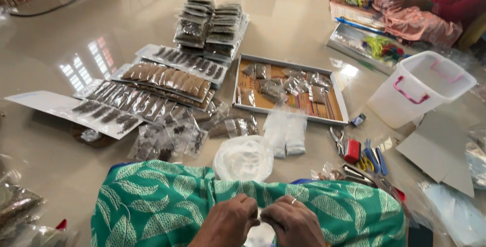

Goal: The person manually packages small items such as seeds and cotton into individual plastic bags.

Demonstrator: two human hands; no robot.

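Closest in, left hand (pixel 229 221) and right hand (pixel 292 222) meet over the lap, fingertips pinched together on a small clear plastic packet (pixel 260 215); each grip is narrow, closed on the packet's edge. A ring sits on the right hand. Beneath both hands lies green leaf-print cloth (pixel 162 201) over the knees.

Just beyond the knees, on the floor (pixel 61 34): a round bundle of clear bags (pixel 244 158), then two flat white pouches (pixel 286 133) side by side. To the right, scissors (pixel 336 139), a red stapler (pixel 352 150) and blue-handled tools (pixel 375 160) lie close together.

Left of centre, loose clear sachets of dark contents (pixel 167 138) lie in a heap. Behind them, long white backing cards (pixel 76 110) carry rows of brown and dark sachets, fanned and overlapping.

Middle distance: a shallow rectangular tray (pixel 243 59), pale rim, brown base, holds scattered sachets. Behind the cards stands a stack of filled sachets (pixel 210 24), several layers high.

Right side: a translucent white tub (pixel 420 87) with pink handles, beside grey cardboard sheets (pixel 440 148).

Far right corner: another person in pink cloth (pixel 412 14) sits by coloured bands (pixel 382 47).
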